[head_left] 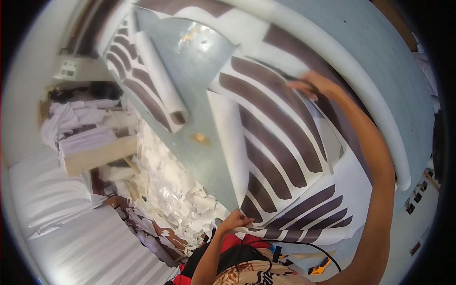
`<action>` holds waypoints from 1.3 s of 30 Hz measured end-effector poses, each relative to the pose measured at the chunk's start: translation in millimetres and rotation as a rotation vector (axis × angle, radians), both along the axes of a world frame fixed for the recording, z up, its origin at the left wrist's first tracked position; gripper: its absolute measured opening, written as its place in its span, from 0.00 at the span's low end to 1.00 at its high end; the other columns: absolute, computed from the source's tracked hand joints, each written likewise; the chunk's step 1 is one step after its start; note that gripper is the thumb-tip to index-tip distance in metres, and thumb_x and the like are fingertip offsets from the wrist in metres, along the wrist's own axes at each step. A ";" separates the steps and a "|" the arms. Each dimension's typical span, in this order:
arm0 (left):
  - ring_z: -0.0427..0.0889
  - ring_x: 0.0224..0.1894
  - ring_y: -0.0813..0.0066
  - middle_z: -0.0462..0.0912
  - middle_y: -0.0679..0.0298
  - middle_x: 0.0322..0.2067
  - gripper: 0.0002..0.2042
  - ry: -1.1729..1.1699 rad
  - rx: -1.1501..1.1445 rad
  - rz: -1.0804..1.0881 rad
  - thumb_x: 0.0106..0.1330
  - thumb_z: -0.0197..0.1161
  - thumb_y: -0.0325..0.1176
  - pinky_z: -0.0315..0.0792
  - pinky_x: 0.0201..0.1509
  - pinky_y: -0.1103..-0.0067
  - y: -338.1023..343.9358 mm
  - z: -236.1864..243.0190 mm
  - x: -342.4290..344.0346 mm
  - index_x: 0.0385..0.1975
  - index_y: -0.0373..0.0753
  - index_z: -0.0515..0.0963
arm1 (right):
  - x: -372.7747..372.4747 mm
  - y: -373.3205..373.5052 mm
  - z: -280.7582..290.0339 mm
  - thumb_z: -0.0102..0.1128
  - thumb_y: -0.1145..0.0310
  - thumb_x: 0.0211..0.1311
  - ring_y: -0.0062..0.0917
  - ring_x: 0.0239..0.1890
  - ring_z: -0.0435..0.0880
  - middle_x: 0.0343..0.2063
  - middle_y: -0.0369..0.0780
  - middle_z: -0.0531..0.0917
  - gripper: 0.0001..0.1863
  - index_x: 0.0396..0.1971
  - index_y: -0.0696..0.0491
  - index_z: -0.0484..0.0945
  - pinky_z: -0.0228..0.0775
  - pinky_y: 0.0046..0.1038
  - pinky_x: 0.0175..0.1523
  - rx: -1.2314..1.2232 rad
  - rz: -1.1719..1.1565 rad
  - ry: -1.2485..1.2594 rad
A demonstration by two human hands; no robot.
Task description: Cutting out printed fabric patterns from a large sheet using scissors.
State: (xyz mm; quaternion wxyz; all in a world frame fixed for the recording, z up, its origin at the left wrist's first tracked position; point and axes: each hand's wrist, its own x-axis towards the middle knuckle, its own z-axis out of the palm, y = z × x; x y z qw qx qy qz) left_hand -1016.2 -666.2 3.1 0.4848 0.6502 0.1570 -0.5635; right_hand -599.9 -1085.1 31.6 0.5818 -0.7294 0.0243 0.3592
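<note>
A large white sheet (280, 128) printed with curved dark brown bands lies on the pale blue-grey table (204, 156). My left hand (236, 221) pinches the sheet at its near left corner, close to my body. Farther off, my right hand (317, 86) is closed around dark scissors (273, 68). Their blades point left and lie at the sheet's far edge, beside a long brown band. Slight blur hides how far the blades are spread. More printed sheet (351, 190) with brown bands spreads under and to the right of the held piece.
A partly rolled printed piece (161, 80) lies at the table's left. A long white roll (380, 118) curves along the right. White scraps (166, 180) heap on the floor beside the table. A yellow-and-black tool (319, 266) and a black cable (304, 243) lie near my body.
</note>
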 end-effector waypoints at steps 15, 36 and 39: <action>0.74 0.22 0.85 0.79 0.71 0.18 0.15 0.083 -0.124 0.010 0.65 0.71 0.41 0.65 0.27 0.83 -7.7 13.3 4.5 0.20 0.39 0.81 | -20.0 12.1 24.8 0.72 0.35 0.49 0.17 0.09 0.69 0.08 0.30 0.69 0.33 0.11 0.48 0.69 0.61 0.22 0.17 -0.125 0.034 -0.003; 0.76 0.30 0.80 0.81 0.68 0.28 0.06 0.297 -0.180 0.492 0.63 0.68 0.30 0.69 0.37 0.82 35.3 -10.4 -29.3 0.34 0.34 0.82 | 19.2 40.5 18.0 0.65 0.29 0.52 0.19 0.10 0.72 0.07 0.33 0.71 0.36 0.07 0.48 0.70 0.61 0.23 0.18 -0.161 0.092 0.034; 0.77 0.31 0.80 0.81 0.67 0.27 0.06 0.314 -0.160 0.482 0.63 0.68 0.30 0.69 0.37 0.82 29.8 1.4 -16.5 0.32 0.34 0.82 | 17.7 41.4 22.4 0.69 0.34 0.53 0.18 0.09 0.70 0.06 0.32 0.70 0.35 0.06 0.48 0.70 0.60 0.22 0.18 -0.221 0.115 -0.075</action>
